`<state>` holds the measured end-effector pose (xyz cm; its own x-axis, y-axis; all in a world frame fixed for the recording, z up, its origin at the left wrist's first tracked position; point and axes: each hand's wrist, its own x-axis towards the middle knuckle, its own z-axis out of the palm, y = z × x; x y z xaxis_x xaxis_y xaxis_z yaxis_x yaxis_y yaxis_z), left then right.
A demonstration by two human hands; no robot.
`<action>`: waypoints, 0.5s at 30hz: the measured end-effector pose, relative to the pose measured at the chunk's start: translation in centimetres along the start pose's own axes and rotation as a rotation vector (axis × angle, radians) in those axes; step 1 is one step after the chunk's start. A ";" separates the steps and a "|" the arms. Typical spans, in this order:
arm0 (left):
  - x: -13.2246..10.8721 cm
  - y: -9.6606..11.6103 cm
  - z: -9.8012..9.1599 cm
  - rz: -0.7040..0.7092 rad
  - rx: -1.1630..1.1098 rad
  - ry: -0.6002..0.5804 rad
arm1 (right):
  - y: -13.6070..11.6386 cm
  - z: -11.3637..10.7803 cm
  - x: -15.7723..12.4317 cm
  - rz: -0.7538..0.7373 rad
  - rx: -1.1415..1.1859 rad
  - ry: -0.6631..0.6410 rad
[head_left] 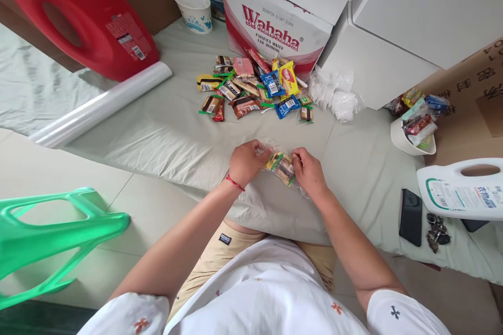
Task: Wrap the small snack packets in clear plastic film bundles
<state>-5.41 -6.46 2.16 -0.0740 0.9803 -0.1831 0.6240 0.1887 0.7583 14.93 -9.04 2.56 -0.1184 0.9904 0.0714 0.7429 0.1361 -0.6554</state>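
Note:
Between my two hands, near the front edge of the cloth-covered surface, is a clear plastic bag (303, 191) with wrapped snacks (283, 167) inside, some with green-edged wrappers. My left hand (248, 161) pinches the bag's left side, a red string bracelet on its wrist. On the right side, my right hand (308, 169) has its fingers closed on the plastic. Just beyond the hands lies a loose pile of wrapped snacks (245, 106) in brown, yellow, blue and red packets. Crumpled clear plastic bags (341, 99) lie to the right of that pile.
A Wahaha carton (275, 23) stands behind the pile. At left are a red jug (98, 26), a plastic film roll (104, 104) and a green stool (63, 220). To the right sit a white tub (404, 138) of snacks, a phone (411, 217), keys (437, 233) and a detergent bottle (463, 191).

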 end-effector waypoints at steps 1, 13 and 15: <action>0.2 -0.1 0.0 0.000 0.014 0.007 | 0.0 0.1 0.0 0.005 0.006 0.008; -0.8 -1.2 1.1 0.066 0.334 0.091 | -0.1 -2.2 0.0 -0.029 0.002 0.106; -0.8 -1.2 1.2 0.068 0.340 0.096 | -0.8 -3.6 -0.6 -0.061 -0.014 0.211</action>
<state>-5.21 -7.51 0.65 -0.0858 0.9940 -0.0677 0.8520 0.1085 0.5122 16.74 -9.68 5.76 -0.0243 0.9633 0.2672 0.7475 0.1949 -0.6350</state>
